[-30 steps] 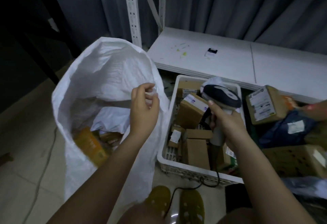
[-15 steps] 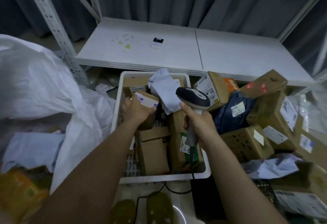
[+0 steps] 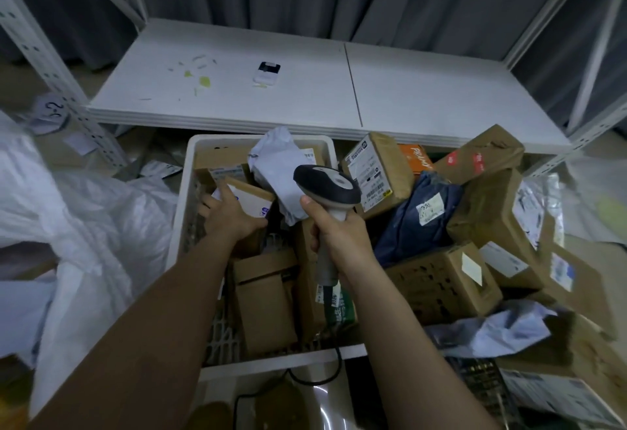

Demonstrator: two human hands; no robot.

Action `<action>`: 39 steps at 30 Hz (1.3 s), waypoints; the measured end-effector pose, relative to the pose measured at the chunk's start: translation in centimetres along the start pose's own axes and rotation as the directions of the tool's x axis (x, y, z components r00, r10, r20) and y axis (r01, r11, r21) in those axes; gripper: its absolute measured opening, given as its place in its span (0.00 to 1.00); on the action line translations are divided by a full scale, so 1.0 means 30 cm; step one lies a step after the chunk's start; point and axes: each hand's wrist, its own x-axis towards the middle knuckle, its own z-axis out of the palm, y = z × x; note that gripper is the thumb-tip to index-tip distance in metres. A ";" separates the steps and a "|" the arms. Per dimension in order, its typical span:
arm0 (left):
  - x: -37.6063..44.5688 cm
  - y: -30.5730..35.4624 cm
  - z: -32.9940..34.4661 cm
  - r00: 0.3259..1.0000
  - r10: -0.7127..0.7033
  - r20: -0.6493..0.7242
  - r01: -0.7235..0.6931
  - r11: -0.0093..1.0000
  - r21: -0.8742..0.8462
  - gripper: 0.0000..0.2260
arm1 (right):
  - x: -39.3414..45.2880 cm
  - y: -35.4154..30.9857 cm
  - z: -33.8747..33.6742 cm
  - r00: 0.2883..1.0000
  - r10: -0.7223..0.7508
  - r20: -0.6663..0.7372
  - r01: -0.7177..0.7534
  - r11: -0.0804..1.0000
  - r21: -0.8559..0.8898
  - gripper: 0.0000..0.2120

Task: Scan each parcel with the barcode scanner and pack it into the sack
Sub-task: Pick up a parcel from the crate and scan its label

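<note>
My left hand (image 3: 230, 214) grips a small cardboard parcel (image 3: 252, 197) with a white label, inside the white plastic crate (image 3: 179, 212). My right hand (image 3: 339, 236) holds the grey barcode scanner (image 3: 327, 187) by its handle above the crate's right half, head pointing away from me; its cable (image 3: 319, 378) trails down over the crate's front edge. The crate holds several brown boxes and a white poly mailer (image 3: 278, 161). The white woven sack (image 3: 84, 226) lies slumped at the left.
A heap of parcels sits right of the crate: a labelled brown box (image 3: 376, 175), a dark blue bag (image 3: 417, 219), a perforated carton (image 3: 441, 280). Behind runs a low white shelf (image 3: 407, 97) with a small device (image 3: 268, 73); rack uprights (image 3: 44, 56) stand at both sides.
My left hand let go of the sack's rim, reached into the crate and closed on the small labelled parcel. The view swung right from the sack to the crate. The scanner stays in my right hand.
</note>
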 end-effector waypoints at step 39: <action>-1.171 -0.182 -0.483 0.869 0.409 -0.279 -0.487 0.812 -0.323 0.44 | -0.808 -0.050 0.043 0.999 0.039 -0.007 -0.031 0.878 0.477 0.19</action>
